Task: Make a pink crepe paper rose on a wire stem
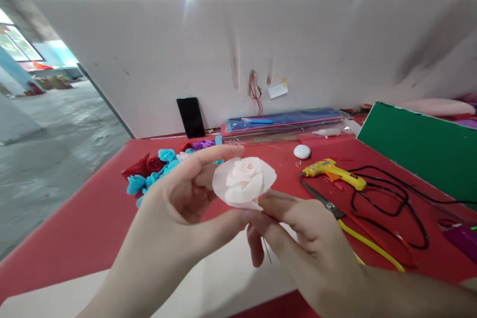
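A pale pink paper rose (245, 182) is held up in front of me, its layered petals facing up and toward me. My right hand (301, 233) pinches the rose's base between thumb and fingers, and a thin wire stem (267, 251) shows below. Around the rose's left side curves my left hand (186, 198): its thumb presses at the base beside the right thumb, while the index finger arches behind the outer petal. The left fingertips are partly hidden behind the rose. Beneath both hands lies a white sheet (208, 280) on the red tabletop (85, 218).
Red, blue and purple paper flowers (152, 174) lie at left. On the right are a yellow glue gun (333, 173) with a black cord, scissors (335, 211) and a green board (421, 151). A phone (191, 117) leans against the white partition (160, 54). Wrapped sheets (290, 120) lie along it.
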A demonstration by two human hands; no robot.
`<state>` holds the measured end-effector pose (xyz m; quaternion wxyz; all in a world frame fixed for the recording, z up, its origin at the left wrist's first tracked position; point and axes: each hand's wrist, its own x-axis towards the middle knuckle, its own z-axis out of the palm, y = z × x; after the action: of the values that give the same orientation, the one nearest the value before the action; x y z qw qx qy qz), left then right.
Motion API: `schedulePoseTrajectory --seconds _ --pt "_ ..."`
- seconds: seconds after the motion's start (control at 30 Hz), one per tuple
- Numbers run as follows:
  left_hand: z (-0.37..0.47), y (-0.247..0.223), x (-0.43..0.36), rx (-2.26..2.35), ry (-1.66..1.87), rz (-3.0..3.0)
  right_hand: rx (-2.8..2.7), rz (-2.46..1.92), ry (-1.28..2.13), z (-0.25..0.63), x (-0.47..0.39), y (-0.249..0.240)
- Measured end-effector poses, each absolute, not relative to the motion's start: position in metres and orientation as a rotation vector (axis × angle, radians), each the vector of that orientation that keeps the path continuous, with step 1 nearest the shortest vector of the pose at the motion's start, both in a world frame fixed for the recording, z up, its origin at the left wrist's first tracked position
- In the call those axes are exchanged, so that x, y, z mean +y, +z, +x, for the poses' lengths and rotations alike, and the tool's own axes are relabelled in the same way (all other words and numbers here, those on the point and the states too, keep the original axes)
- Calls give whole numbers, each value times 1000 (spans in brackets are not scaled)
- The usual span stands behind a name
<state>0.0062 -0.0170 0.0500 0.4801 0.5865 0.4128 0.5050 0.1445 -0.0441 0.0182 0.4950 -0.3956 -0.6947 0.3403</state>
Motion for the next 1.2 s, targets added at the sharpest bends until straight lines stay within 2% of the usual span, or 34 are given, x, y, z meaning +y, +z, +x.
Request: schedulePoseTrajectory --seconds 0.17,0.4,0.8,1.2 --pt "11 55 -21 1037 1230 1331 -1615 -946 928 145 -44 20" --pt "9 49 -17 924 1263 1351 -1552 -949 897 143 -43 18" --pt "3 48 -8 1082 1292 1486 -1264 -850 1193 144 -37 12" --pt "-4 44 -8 1179 1345 1645 -1173 -802 1116 146 -30 7"
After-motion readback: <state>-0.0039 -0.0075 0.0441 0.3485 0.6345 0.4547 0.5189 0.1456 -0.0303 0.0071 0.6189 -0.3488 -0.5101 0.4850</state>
